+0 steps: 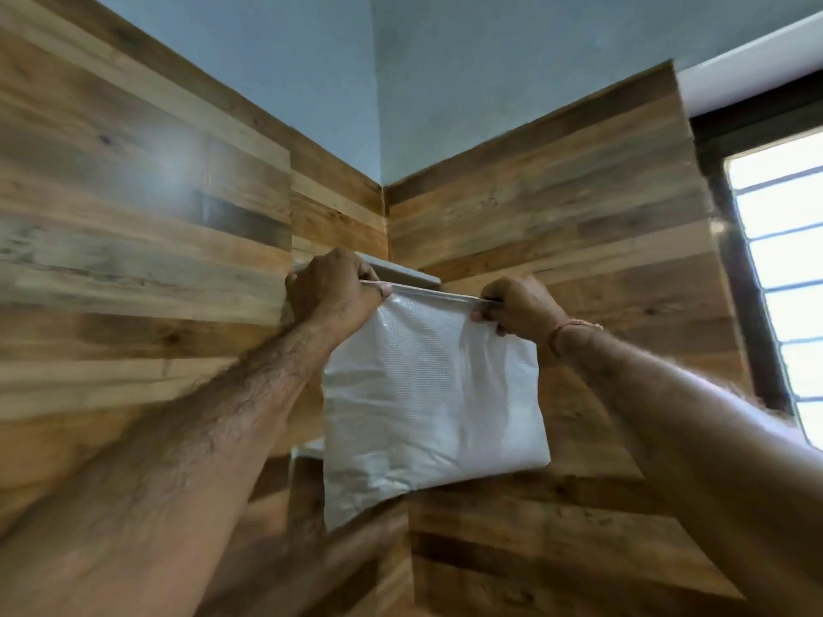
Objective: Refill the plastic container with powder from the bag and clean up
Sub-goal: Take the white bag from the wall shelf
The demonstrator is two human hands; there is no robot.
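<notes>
Both the left hand (332, 289) and right hand (519, 305) pinch the hanging bag (432, 394) by its top corners, so a slipping pinch could drop it and spill powder.

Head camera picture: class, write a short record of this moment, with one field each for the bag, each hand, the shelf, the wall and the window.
bag: white, held up by its top edge, hanging in front of the wall corner
left hand: fingers grip the bag's top left corner
right hand: fingers grip the bag's top right corner; thin band on the wrist
shelf: small, pale, in the corner just behind the bag's top
wall: wood planks below, blue-grey above
window: bright, at the right edge
</notes>
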